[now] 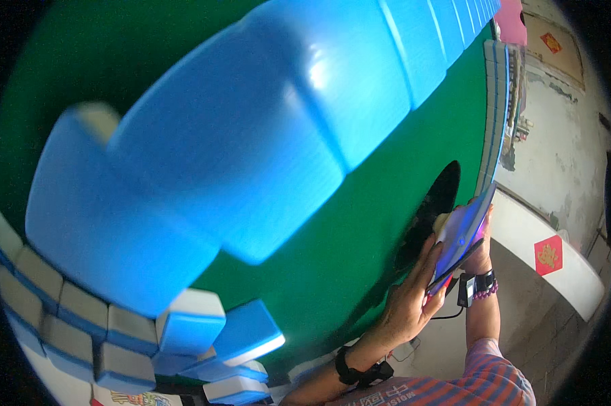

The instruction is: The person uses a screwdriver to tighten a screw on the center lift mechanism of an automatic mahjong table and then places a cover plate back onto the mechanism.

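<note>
My left hand (411,298) and my right hand (480,252) are together at the right side of a green table (359,230). Both are closed around a thin, flat, shiny blue-violet thing (462,233) with a dark lower edge. Its kind cannot be made out at this slant. Fingers of my left hand lie along its near side, and part of my right hand is hidden behind it. Just beyond my hands ends a long row of blue-and-white mahjong tiles (495,115). A dark oval (430,213) lies on the green surface beside them.
Large, blurred blue mahjong tiles (231,135) stretch diagonally across the foreground. More tiles (75,318) are stacked at the lower left, with a few tilted loose ones (246,331) nearby. A white curved piece of furniture (549,250) with a red paper stands at right, before a worn wall (556,135).
</note>
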`<action>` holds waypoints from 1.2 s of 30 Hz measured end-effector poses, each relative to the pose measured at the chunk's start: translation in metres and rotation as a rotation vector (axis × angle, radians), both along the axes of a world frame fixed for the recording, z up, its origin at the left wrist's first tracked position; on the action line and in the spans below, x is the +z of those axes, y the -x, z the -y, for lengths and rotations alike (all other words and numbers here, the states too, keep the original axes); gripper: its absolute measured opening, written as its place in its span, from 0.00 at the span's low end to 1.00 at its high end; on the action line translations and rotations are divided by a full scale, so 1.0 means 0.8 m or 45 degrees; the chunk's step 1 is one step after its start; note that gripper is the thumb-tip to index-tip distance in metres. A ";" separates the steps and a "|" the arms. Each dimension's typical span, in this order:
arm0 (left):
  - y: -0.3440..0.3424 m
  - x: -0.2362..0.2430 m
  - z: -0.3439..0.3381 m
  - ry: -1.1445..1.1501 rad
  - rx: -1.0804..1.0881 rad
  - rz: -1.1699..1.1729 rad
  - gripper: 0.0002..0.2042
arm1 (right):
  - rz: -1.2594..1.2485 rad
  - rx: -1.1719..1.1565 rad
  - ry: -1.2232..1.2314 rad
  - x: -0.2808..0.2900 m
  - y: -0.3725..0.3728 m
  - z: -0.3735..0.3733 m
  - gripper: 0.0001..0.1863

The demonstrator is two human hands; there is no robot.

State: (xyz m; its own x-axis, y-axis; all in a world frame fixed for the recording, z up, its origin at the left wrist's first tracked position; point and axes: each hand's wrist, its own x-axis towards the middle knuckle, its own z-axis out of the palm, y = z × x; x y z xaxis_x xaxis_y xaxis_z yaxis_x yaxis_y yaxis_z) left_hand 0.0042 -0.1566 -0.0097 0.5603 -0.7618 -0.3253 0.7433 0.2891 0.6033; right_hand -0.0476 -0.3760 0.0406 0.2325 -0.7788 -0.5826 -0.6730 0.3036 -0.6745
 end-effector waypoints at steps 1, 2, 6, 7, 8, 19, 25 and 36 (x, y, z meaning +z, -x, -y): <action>-0.001 -0.001 -0.002 0.007 -0.017 0.002 0.31 | 0.002 -0.017 0.007 0.000 0.003 0.002 0.35; -0.003 -0.001 -0.003 0.013 -0.035 -0.010 0.32 | 0.023 0.036 0.001 0.000 0.008 0.005 0.35; -0.024 -0.006 -0.017 0.078 -0.308 -0.205 0.33 | 0.044 0.109 0.048 0.000 0.012 -0.003 0.33; -0.022 -0.007 -0.017 0.080 -0.314 -0.209 0.33 | 0.040 0.103 0.050 0.000 0.012 -0.003 0.33; -0.016 -0.009 -0.016 0.051 -0.241 -0.088 0.34 | 0.086 0.036 -0.011 0.001 0.014 -0.001 0.32; -0.003 -0.012 -0.025 0.036 -0.178 0.007 0.35 | 0.097 0.002 -0.049 0.000 0.019 0.000 0.29; 0.001 -0.012 -0.027 0.005 -0.189 0.025 0.36 | 0.115 0.076 -0.113 -0.001 0.026 0.007 0.28; 0.003 -0.013 -0.024 -0.040 -0.136 0.100 0.35 | 0.160 0.045 -0.110 -0.001 0.005 -0.011 0.24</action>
